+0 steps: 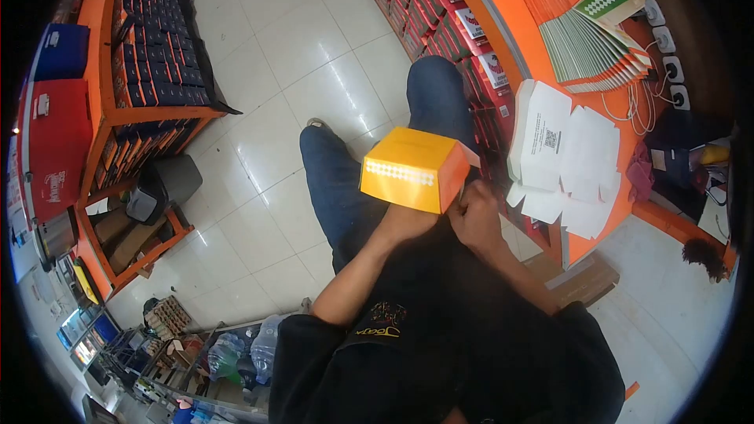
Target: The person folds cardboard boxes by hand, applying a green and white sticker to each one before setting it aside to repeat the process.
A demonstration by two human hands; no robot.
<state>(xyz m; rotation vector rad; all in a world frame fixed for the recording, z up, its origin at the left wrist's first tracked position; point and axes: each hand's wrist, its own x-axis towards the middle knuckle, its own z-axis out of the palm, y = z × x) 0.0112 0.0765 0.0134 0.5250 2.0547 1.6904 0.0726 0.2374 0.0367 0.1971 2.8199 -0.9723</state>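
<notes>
A yellow and orange carton (408, 159) is held above my lap, its white-patterned side facing me. Under its near edge is my left hand (408, 222), its fingers hidden behind the box. My right hand (476, 212) is closed at the carton's right end, fingers curled beside the orange side and a raised flap. What those fingers pinch is too small to make out. To the right, flat white cartons (542, 137) lie stacked on the orange counter (585, 248).
Folded green and orange cartons (589, 47) fan out at the counter's back, beside white cables. Red boxes (463, 27) fill the shelf below. An orange rack (100, 110) with dark boxes stands left, near a grey bin (169, 184). Bottles (265, 345) are at the lower left.
</notes>
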